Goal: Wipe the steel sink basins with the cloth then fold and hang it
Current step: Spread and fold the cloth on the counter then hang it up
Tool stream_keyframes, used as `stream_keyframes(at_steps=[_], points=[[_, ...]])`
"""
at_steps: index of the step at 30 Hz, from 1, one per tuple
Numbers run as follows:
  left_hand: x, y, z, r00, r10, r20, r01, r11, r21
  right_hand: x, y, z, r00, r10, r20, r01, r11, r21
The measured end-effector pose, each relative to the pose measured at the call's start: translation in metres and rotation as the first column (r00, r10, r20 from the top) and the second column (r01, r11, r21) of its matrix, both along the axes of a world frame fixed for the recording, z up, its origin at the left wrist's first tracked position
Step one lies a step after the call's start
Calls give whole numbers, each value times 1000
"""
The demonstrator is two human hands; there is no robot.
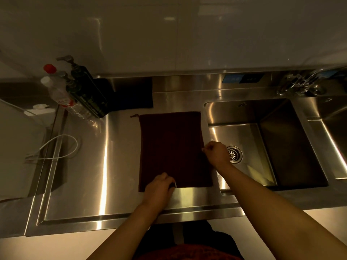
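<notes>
2 bare hands work a dark cloth (171, 147) spread flat on the steel bench (90, 166), just left of the sink basin (281, 147). Nearest, the left hand (159, 188) sits at the cloth's near edge, its fingers (170, 182) curled and pinching the hem. A little farther, the right hand (216, 153) pinches the cloth's right edge with curled fingers, beside the basin rim and near the round drain (233, 154). A white cable (58, 149) loops on the bench to the left. Beyond the cloth lies a dark mat (129, 94), with 2 pump bottles (88, 91) and a red-capped clear bottle (56, 87) beside it. A tap (302, 81) stands at the far right.
</notes>
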State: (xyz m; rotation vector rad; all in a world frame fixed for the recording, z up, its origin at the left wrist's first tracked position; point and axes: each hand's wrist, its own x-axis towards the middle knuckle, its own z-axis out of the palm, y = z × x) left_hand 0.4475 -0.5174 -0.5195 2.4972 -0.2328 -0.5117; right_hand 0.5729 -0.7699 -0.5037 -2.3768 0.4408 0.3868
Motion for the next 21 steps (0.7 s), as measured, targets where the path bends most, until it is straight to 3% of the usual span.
stream_keyframes(at_steps=[5, 12, 16, 21], points=[[1, -17, -9, 994, -109, -11, 109, 993, 53, 9, 6, -1, 1000, -30, -8, 29, 998, -62], [-1, -19, -13, 994, -91, 53, 87, 993, 76, 10, 14, -4, 996, 46, -73, -58, 983, -173], [-3, -19, -14, 991, -72, 109, 69, 997, 25, 13, 10, -5, 994, 10, -111, -26, 990, -140], [-13, -15, -16, 990, -23, 137, 25, 1000, -14, 5, 4, -9, 998, -56, -32, 54, 996, -78]])
